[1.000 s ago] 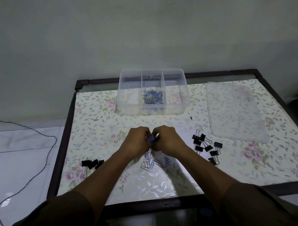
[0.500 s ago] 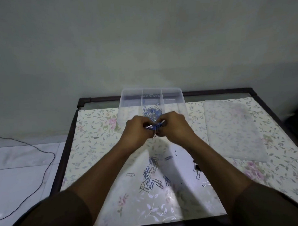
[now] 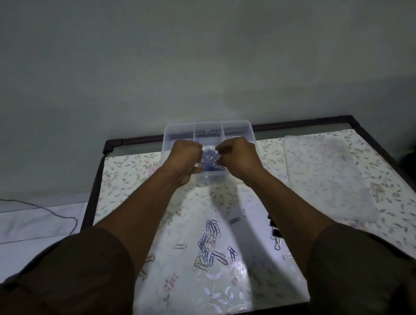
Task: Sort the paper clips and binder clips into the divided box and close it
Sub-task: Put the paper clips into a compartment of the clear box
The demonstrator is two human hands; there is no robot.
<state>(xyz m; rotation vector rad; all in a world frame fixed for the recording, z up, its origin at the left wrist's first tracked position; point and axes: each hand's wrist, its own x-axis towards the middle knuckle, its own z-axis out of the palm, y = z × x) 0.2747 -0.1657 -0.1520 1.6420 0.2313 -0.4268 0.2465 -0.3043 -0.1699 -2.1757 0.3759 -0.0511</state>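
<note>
1. Clear plastic, the divided box [image 3: 208, 131] stands open at the far edge of the table [image 3: 232, 286], against the wall; it serves as the landmark for everything else.
2. Both hands hover over the box's middle compartment, where a heap of blue paper clips [image 3: 210, 160] already lies. The left hand [image 3: 187, 155] and right hand [image 3: 237, 154] face each other across that heap, fingers curled inward. Whether they still pinch clips or have let them drop cannot be told; the fingertips are turned away and blurred.
3. My reading is that the hands are held close together and directly above that section so a gathered bunch falls into one compartment and not its neighbours.
4. Loose paper clips [image 3: 211, 246] lie scattered nearer the person than the box, between the forearms, so sorting is not finished.
5. Black binder clips [image 3: 275, 235] sit nearer than the box and to its right, partly hidden by the right forearm.
6. A translucent lid [image 3: 325, 176] lies flat to the right of the box, probably set aside for closing last.
7. Floral, glossy covering tops the dark-framed table; a plain pale wall rises behind the box, and a thin cable [image 3: 39, 208] trails on the floor to its left.
</note>
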